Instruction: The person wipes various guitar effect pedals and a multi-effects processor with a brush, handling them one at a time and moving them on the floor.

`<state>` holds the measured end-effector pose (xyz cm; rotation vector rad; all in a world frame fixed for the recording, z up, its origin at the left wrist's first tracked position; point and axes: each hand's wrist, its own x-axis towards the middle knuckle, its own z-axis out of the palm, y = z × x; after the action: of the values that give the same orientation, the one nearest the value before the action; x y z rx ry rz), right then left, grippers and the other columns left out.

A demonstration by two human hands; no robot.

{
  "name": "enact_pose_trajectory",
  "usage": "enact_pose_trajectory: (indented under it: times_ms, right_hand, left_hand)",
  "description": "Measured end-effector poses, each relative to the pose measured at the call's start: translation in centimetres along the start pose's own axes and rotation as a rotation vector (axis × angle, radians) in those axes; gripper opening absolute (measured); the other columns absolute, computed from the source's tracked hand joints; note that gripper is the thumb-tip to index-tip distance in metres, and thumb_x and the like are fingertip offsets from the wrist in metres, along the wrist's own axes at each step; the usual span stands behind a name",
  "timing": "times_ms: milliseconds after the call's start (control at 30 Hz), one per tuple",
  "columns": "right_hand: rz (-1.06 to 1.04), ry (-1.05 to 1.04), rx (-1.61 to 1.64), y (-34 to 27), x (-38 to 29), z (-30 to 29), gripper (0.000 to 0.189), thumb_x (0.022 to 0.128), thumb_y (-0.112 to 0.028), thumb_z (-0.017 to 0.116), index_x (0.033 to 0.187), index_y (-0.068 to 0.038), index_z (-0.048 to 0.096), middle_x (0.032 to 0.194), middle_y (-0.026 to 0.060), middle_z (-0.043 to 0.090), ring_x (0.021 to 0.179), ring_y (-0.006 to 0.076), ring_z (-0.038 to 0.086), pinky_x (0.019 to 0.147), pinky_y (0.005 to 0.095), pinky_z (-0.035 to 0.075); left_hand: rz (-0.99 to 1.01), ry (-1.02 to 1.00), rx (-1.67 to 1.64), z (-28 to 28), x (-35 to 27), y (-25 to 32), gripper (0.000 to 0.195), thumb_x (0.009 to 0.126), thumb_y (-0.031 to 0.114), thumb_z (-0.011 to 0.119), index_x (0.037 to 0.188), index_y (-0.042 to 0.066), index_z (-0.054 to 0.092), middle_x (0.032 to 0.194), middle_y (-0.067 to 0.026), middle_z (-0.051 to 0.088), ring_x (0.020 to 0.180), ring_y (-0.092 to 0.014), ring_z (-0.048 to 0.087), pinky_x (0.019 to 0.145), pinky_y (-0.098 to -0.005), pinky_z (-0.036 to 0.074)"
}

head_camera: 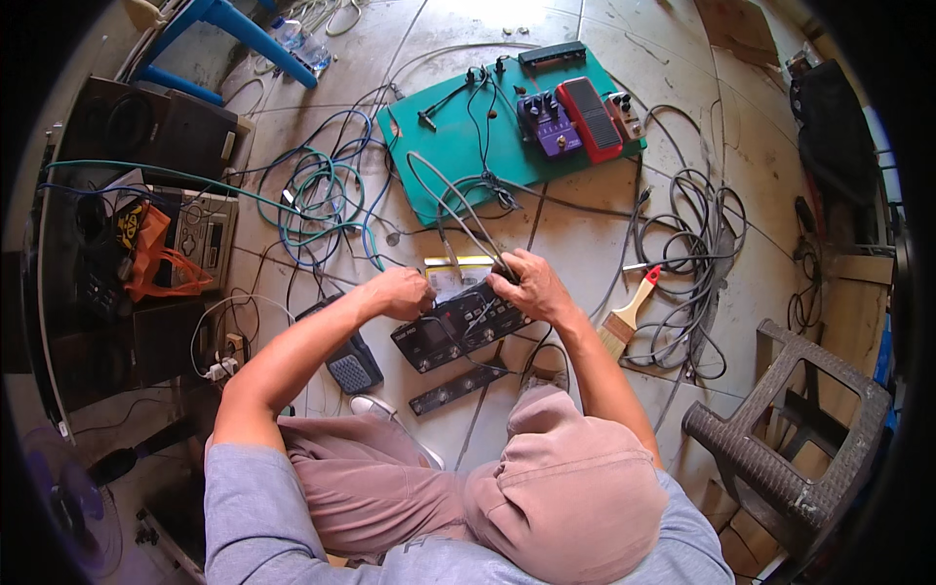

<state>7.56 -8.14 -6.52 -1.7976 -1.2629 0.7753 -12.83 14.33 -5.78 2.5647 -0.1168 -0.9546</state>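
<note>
A black multi-effects floor unit (pixel 462 326) rests on the tiles before me, its knobs and small screen facing up. My right hand (pixel 532 287) is at its rear right edge, thumb and fingers closed around the end of a grey cable (pixel 461 201). At the rear left corner is my left hand (pixel 406 292), fingers curled; what lies between them is hidden. A yellow-and-white box (pixel 447 280) shows behind the unit. In front of it lies a narrow black footswitch bar (pixel 457 387). A black pedal with a ribbed grey tread (pixel 354 365) stands to the left, partly behind my forearm.
A green board (pixel 446 157) bears a purple pedal (pixel 557 135), a red pedal (pixel 591 121) and a small pedal (pixel 626 117). Coiled cables (pixel 687 241) and a paintbrush (pixel 627 314) lie right, near a plastic stool (pixel 790 431). Blue-green cables (pixel 322 190) tangle left, by speakers (pixel 146 131).
</note>
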Motion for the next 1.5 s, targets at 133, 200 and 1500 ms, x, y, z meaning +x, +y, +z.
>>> enact_pose_trajectory:
  times_ms: [133,200,1500]
  right_hand:
    - [-0.005,-0.036,0.001,-0.4,0.6,-0.2,0.033,0.095,-0.036,0.071,0.095,-0.004,0.064,0.09,0.0198,0.061,0.086,0.0412,0.063,0.076,0.0503,0.049]
    - [0.006,-0.052,0.005,-0.9,0.6,-0.1,0.033,0.095,-0.036,0.071,0.096,-0.004,0.065,0.09,0.0197,0.062,0.087,0.0412,0.063,0.077,0.0499,0.049]
    - [0.192,0.074,-0.015,0.4,0.5,-2.6,0.043,0.096,-0.041,0.073,0.101,0.001,0.071,0.091,0.0216,0.067,0.087,0.0395,0.066,0.08,0.0475,0.051]
  left_hand:
    - [0.059,-0.065,-0.263,0.1,-0.2,-0.9,0.021,0.089,0.023,0.072,0.105,0.011,0.08,0.097,-0.0147,0.072,0.097,-0.035,0.07,0.086,-0.0473,0.053]
    - [0.071,-0.023,-0.279,-0.1,-0.5,-0.5,0.02,0.089,0.022,0.074,0.103,0.01,0.08,0.101,-0.0146,0.073,0.102,-0.034,0.069,0.088,-0.0476,0.052]
    - [-0.302,0.386,-0.227,-1.2,-10.0,-1.7,0.03,0.085,0.027,0.067,0.077,-0.002,0.071,0.065,-0.0139,0.066,0.056,-0.031,0.063,0.059,-0.0429,0.052]
